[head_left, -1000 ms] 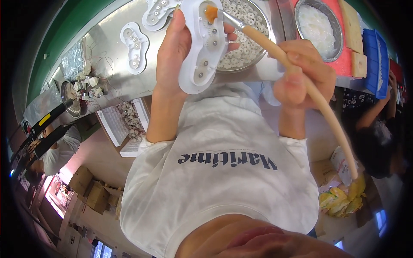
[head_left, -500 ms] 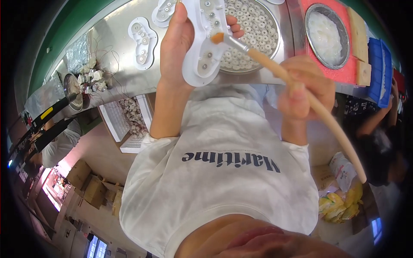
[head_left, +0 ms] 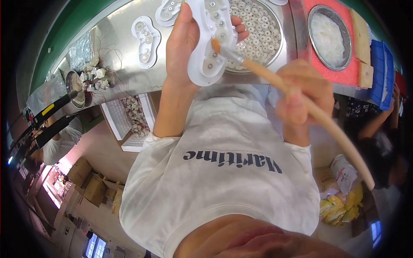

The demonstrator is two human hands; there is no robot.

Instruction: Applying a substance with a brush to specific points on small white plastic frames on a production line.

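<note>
My left hand [head_left: 184,47] is closed around a white plastic housing [head_left: 200,69], with the fingertips showing past its right edge. Inside the housing's recess sit small gears and metal pins in a row. A long wooden-handled brush [head_left: 263,71] is gripped in my right hand [head_left: 306,92]. Its orange bristles dip into the lower half of the recess, close to the pins. Behind the housing stands a round metal pan [head_left: 258,34] full of small white gears.
Similar white housings [head_left: 145,42] lie on the metal table to the left, near wired parts [head_left: 95,79]. On a red board [head_left: 306,64] to the right stands a metal bowl [head_left: 312,26] of whitish grease-like stuff. Beyond are a blue tray [head_left: 380,75] and another person's arm [head_left: 378,122].
The brush tip has moved down along the recess, from its middle toward the lower pins. My left hand and the housing have shifted slightly right.
</note>
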